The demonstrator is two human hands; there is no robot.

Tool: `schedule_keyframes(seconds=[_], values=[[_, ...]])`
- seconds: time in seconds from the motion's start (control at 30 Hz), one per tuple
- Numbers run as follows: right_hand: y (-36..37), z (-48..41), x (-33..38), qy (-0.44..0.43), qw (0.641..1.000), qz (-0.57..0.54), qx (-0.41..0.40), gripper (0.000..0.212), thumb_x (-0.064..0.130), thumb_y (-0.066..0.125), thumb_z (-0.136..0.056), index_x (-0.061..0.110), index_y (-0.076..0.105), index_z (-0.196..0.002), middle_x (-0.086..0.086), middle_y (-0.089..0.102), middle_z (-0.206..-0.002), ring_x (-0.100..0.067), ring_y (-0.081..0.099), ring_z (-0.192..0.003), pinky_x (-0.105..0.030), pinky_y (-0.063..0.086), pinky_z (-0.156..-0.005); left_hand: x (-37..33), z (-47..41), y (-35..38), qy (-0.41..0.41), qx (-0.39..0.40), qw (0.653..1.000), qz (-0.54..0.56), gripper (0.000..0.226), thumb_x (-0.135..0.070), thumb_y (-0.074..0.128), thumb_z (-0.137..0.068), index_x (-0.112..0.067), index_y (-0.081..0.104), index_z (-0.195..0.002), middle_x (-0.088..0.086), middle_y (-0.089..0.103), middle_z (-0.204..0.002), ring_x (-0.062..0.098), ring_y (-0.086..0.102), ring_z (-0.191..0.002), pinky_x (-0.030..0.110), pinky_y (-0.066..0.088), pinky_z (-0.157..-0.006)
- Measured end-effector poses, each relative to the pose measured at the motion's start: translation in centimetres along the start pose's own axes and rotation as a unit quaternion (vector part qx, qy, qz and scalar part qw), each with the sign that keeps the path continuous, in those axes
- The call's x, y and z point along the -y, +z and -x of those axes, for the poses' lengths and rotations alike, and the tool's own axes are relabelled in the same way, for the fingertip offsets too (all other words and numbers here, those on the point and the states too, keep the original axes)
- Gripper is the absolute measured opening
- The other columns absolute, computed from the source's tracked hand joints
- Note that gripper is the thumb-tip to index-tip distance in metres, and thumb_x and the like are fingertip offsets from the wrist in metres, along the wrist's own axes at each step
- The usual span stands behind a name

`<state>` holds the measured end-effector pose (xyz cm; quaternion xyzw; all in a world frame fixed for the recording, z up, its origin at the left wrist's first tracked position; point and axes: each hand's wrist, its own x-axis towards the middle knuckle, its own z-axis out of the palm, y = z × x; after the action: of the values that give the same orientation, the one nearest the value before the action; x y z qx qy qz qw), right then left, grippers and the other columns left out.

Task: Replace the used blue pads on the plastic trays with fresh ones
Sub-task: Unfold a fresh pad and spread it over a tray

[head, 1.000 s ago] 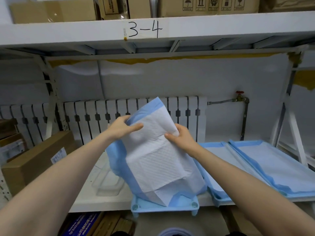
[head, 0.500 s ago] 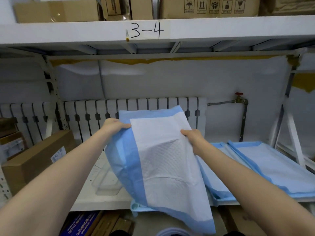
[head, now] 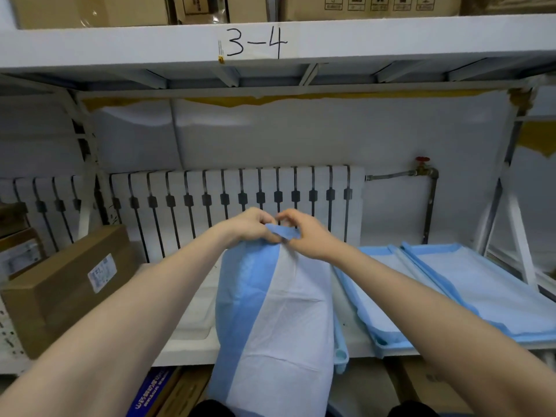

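Note:
A blue-bordered white pad (head: 288, 320) hangs lengthwise in front of the shelf, folded narrow. My left hand (head: 251, 225) and my right hand (head: 304, 233) are close together at its top edge, both pinching the blue border. The pad's lower end drops below the shelf edge toward me. Behind it a blue plastic tray (head: 341, 353) shows only at its front right corner. To the right, two more blue trays (head: 382, 344) (head: 535, 338) lie on the shelf, each covered with a pad.
A brown cardboard box (head: 69, 284) sits at the left of the white shelf (head: 192, 350). A clear plastic tray (head: 195, 320) lies beside the hanging pad. A radiator (head: 234, 203) and pipe with red valve (head: 422, 167) line the back wall. An upper shelf labelled 3-4 carries boxes.
My hands came together from wide apart at the pad's top corners, folding the spread pad into a narrow hanging strip. The view also tilted slightly.

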<state>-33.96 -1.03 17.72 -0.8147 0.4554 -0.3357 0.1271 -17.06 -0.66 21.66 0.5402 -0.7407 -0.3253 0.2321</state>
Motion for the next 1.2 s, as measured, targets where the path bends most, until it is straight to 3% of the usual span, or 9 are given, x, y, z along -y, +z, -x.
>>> schedule_keyframes(seconds=[0.07, 0.13, 0.27, 0.4, 0.53, 0.63, 0.8, 1.03, 1.2], values=[[-0.1, 0.2, -0.4, 0.015, 1.0, 0.016, 0.001, 0.015, 0.009, 0.056, -0.085, 0.018, 0.064, -0.094, -0.001, 0.065, -0.09, -0.021, 0.059, -0.086, -0.039, 0.05, -0.076, 0.1, -0.4, 0.1, -0.008, -0.009, 1.0, -0.018, 0.01, -0.007, 0.073, -0.078, -0.007, 0.063, -0.075, 0.007, 0.059, -0.074, 0.019, 0.055, -0.07, 0.029, 0.045, -0.066], [-0.1, 0.5, -1.0, 0.031, 0.999, 0.003, -0.025, 0.021, 0.003, 0.052, -0.084, 0.021, 0.062, -0.078, -0.001, 0.063, -0.078, -0.023, 0.058, -0.077, -0.039, 0.049, -0.067, 0.5, -0.5, -0.3, -0.045, -0.014, 0.998, -0.05, 0.018, -0.012, 0.078, -0.076, -0.011, 0.061, -0.07, 0.003, 0.06, -0.073, 0.016, 0.056, -0.07, 0.025, 0.046, -0.063], [-0.6, 1.0, -2.7, 0.066, 0.995, -0.04, -0.07, 0.02, -0.001, 0.049, -0.086, 0.007, 0.068, -0.086, -0.008, 0.066, -0.083, -0.018, 0.056, -0.077, -0.031, 0.045, -0.068, 2.5, -0.2, -1.2, -0.136, -0.038, 0.988, -0.059, 0.02, -0.021, 0.079, -0.075, -0.014, 0.061, -0.078, 0.004, 0.062, -0.087, 0.019, 0.056, -0.08, 0.03, 0.043, -0.074], [-1.0, 1.4, -3.8, 0.087, 0.991, -0.057, -0.088, 0.025, -0.004, 0.046, -0.087, 0.006, 0.068, -0.09, -0.009, 0.065, -0.084, -0.018, 0.054, -0.076, -0.028, 0.043, -0.068, 3.5, 0.0, -1.2, -0.097, -0.079, 0.988, 0.094, 0.016, -0.02, 0.069, -0.085, -0.017, 0.06, -0.072, 0.0, 0.064, -0.087, 0.017, 0.056, -0.085, 0.036, 0.041, -0.084], [-1.4, 1.7, -3.6, 0.072, 0.988, -0.077, -0.11, 0.022, 0.001, 0.047, -0.093, 0.011, 0.066, -0.092, -0.002, 0.063, -0.082, -0.014, 0.055, -0.076, -0.026, 0.045, -0.07, 2.1, 0.3, -0.2, -0.038, -0.051, 0.98, 0.186, 0.017, -0.015, 0.06, -0.092, -0.013, 0.057, -0.075, 0.001, 0.061, -0.074, 0.015, 0.057, -0.068, 0.026, 0.047, -0.066], [-1.9, 1.8, -3.0, 0.051, 0.978, -0.121, -0.161, 0.009, 0.009, 0.053, -0.094, 0.017, 0.054, -0.092, 0.007, 0.05, -0.07, -0.003, 0.047, -0.065, -0.008, 0.04, -0.062, 0.9, 0.2, -0.1, -0.009, -0.061, 0.981, 0.183, 0.016, -0.018, 0.066, -0.088, -0.014, 0.058, -0.075, 0.0, 0.064, -0.074, 0.016, 0.058, -0.069, 0.026, 0.045, -0.068], [-3.6, 1.6, -2.0, 0.024, 0.958, -0.183, -0.221, 0.013, 0.006, 0.058, -0.09, 0.011, 0.051, -0.08, 0.006, 0.046, -0.063, 0.003, 0.042, -0.051, -0.007, 0.036, -0.054, -2.4, 0.6, -0.4, 0.038, -0.102, 0.952, 0.286, 0.01, -0.012, 0.06, -0.091, -0.014, 0.06, -0.081, 0.002, 0.065, -0.072, 0.015, 0.062, -0.061, 0.022, 0.05, -0.055], [-5.3, 1.8, -1.8, 0.016, 0.958, -0.176, -0.225, 0.016, 0.009, 0.055, -0.093, 0.004, 0.059, -0.079, 0.003, 0.049, -0.068, -0.006, 0.044, -0.063, -0.01, 0.034, -0.058, -5.0, 1.0, -1.1, 0.045, -0.136, 0.962, 0.234, 0.012, -0.01, 0.051, -0.095, -0.011, 0.062, -0.091, 0.006, 0.068, -0.084, 0.021, 0.064, -0.074, 0.029, 0.05, -0.068], [-5.4, 2.6, -1.4, -0.02, 0.97, -0.151, -0.187, 0.006, 0.014, 0.063, -0.09, 0.014, 0.067, -0.085, 0.001, 0.059, -0.109, -0.005, 0.054, -0.099, -0.002, 0.035, -0.082, -4.4, 1.3, -0.2, 0.026, -0.134, 0.976, 0.171, 0.017, -0.008, 0.049, -0.095, -0.008, 0.061, -0.106, 0.01, 0.068, -0.098, 0.024, 0.065, -0.082, 0.033, 0.052, -0.074]])
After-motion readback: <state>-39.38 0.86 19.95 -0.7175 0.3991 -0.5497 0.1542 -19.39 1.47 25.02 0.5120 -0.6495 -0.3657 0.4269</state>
